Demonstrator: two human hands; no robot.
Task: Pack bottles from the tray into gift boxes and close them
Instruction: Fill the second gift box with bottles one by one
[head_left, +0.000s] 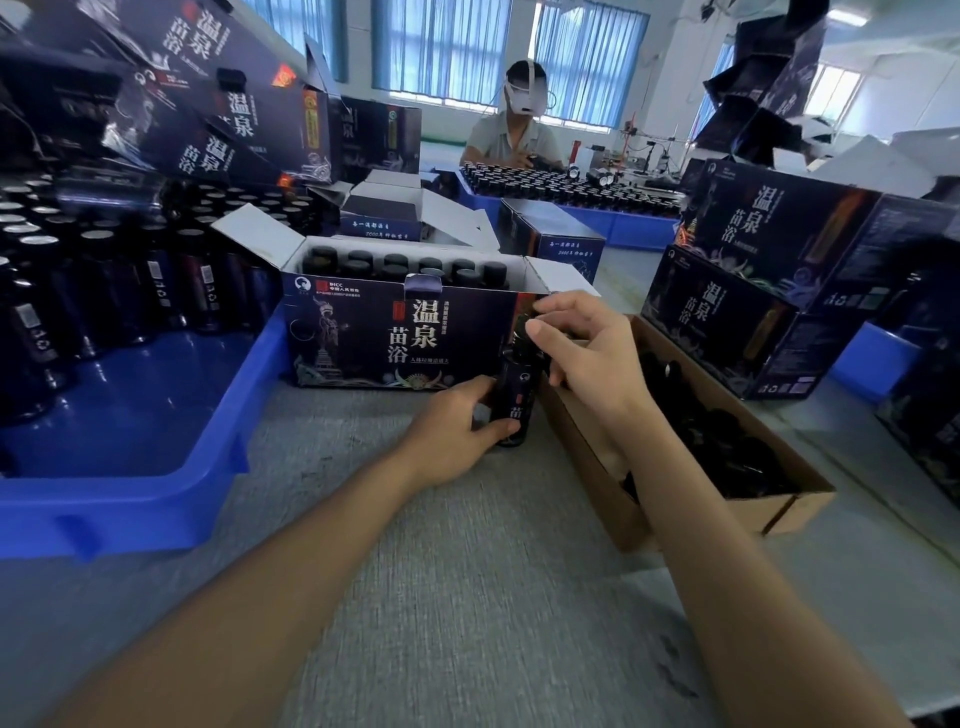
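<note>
In front of the open gift box, one dark bottle (515, 387) stands upright on the surface (467, 571), held by both hands: left hand (452, 436) grips its lower body, right hand (587, 348) pinches the cap end with thumb and fingers. Bottle is not in the box yet, just beside its front right corner. The open gift box (395, 338) sits behind it with flaps up, two rows of capped bottles showing inside; it looks close to full, and I can't tell whether a slot is left at the right end. So this box is probably down to its last bottle, then flaps to shut. Left of it, the blue tray (130, 426) holds many bottles (104, 280), so plenty of packing remains. Right of the hands is a cardboard box (587, 467) of dark small items, likely caps, too blurred to be sure. Closed gift boxes (727, 322) stack at right, more are piled at far left (234, 119), which suggests several boxes are done. Another person (519, 130) works at the far end behind a second tray (623, 223).
</note>
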